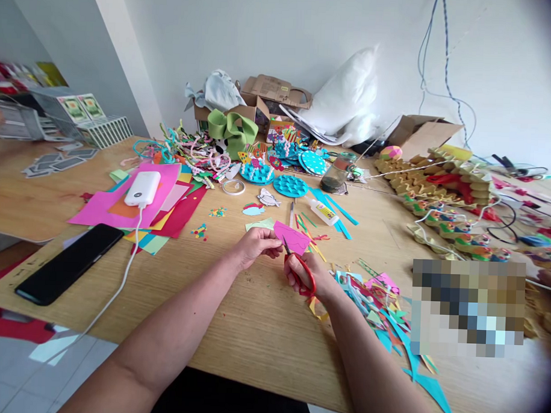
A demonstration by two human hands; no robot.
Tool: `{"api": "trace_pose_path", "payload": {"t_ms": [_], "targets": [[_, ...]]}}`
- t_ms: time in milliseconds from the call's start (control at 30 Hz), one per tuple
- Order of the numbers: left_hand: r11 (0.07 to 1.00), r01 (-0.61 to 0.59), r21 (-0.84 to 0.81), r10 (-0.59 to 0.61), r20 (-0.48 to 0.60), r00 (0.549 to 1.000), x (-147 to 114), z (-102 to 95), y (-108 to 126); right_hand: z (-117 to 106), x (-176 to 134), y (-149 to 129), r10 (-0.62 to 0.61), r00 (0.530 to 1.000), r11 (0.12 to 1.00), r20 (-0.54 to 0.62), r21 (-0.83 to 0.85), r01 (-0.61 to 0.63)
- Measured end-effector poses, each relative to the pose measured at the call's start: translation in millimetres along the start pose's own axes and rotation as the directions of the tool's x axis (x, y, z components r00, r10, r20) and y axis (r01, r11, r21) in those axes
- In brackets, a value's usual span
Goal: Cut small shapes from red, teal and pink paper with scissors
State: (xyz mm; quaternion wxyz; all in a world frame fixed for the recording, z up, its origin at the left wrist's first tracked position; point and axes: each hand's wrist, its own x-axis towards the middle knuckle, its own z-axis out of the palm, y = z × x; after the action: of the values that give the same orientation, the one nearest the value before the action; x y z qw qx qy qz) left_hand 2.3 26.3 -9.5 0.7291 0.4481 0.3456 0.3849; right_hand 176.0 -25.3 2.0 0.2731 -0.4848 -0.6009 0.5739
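Note:
My left hand (260, 247) pinches the lower left edge of a piece of magenta paper (293, 237), which has a drawn outline on it. The red-handled scissors (310, 274) are in my right hand (304, 272), their blades at the paper's lower edge beside my left fingertips. A light green paper piece (258, 224) lies just behind my left hand. Beyond the paper are a pen (292, 214), a white glue bottle (323, 212), two paper fish (253, 209) and thin coloured strips (317, 247). Whether the blades have cut into the paper cannot be made out.
Paper scraps (375, 312) are heaped by my right forearm. On the left lie coloured sheets (185, 215), a power bank (143, 188) with its cable and a black phone (70, 262). Blue scalloped discs (290, 186), a jar (337, 172) and egg-carton crafts (439, 182) stand farther back.

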Motion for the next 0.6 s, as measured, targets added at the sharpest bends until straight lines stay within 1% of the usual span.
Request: {"api": "trace_pose_path", "payload": {"t_ms": [233, 600], "targets": [[1.000, 0.002, -0.004, -0.002, 0.005, 1.000, 0.4, -0.1, -0.2, -0.4, 0.7, 1.1, -0.002, 1.000, 1.000, -0.009, -0.005, 0.002], [1.000, 0.018, -0.009, -0.018, -0.003, 1.000, -0.8, 0.8, 0.8, -0.2, -0.4, 0.1, 0.045, 0.998, 0.999, -0.040, -0.003, -0.045]]}}
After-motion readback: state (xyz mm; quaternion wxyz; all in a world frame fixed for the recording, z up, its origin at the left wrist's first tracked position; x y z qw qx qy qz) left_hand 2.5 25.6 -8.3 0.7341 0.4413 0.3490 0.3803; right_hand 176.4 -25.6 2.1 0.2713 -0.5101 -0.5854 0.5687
